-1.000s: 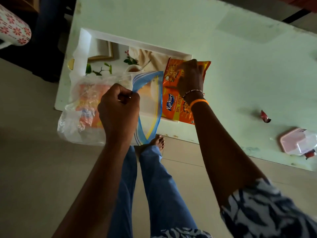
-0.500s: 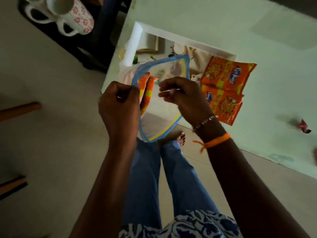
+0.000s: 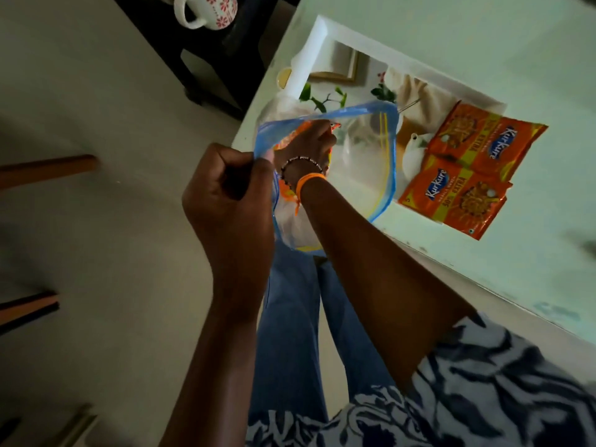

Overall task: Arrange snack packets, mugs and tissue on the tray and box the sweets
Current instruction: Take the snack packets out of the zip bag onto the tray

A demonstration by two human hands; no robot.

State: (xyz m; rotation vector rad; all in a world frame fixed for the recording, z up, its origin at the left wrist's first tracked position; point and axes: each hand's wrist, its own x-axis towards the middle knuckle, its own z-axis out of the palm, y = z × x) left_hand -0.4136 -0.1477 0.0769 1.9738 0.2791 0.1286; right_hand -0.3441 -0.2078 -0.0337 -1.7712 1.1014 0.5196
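My left hand grips the blue rim of a clear zip bag and holds it open above the tray's near left corner. My right hand is inside the bag's mouth, its fingers closed on an orange snack packet that is mostly hidden. Two orange snack packets lie side by side on the right end of the white printed tray. A flowered mug stands on a dark stool at the top left.
The tray lies at the corner of a pale green table. The dark stool stands close to the table's left edge. My legs in blue trousers are below the bag. Wooden furniture legs sit on the floor at left.
My right hand has moved from the bag's rim into its mouth and closed on a packet. The view has shifted left and the bag now hangs wider open.
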